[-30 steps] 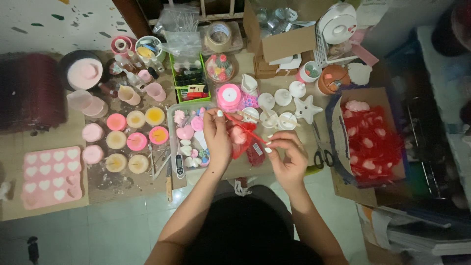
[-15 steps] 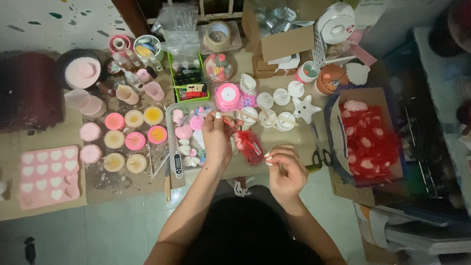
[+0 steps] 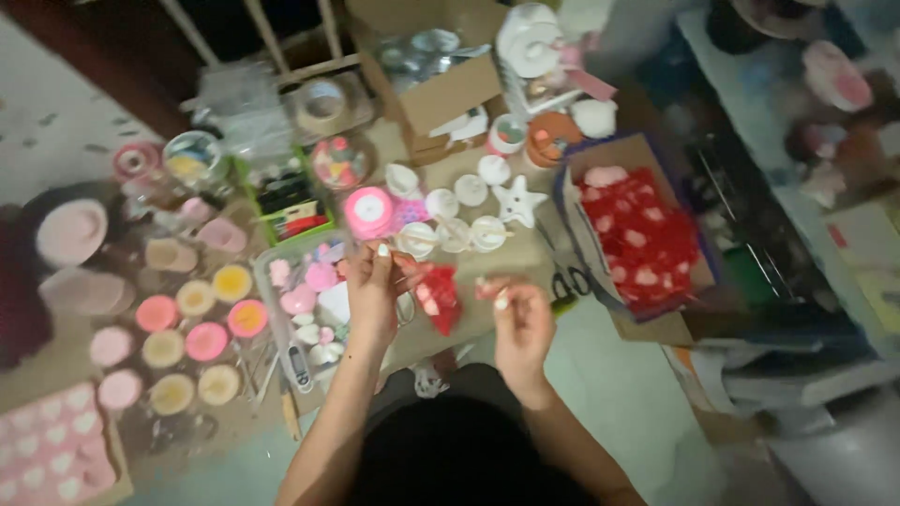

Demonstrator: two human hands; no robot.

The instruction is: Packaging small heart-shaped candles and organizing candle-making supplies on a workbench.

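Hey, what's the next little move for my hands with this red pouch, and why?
Probably draw the right hand a bit further out to the right while the left hand holds steady. The red pouch hangs from the left hand's fingers, and the right hand pinches something small beside it, likely the drawstring, though blur hides it. The pouch's mouth does not yet look cinched.

My fingers (image 3: pixel 382 251) have white-painted nails and pinch a small red mesh pouch with pale spots (image 3: pixel 439 297). Beside it lie a bright pink ribbon spool (image 3: pixel 367 211), a white star-shaped mould (image 3: pixel 518 200) and round candles in pink, yellow and cream (image 3: pixel 208 341). A brown cardboard box with a blue rim (image 3: pixel 574 225) holds more red pouches spotted pink-white. The pink silicone tray (image 3: pixel 47 450) shows pale heart shapes.
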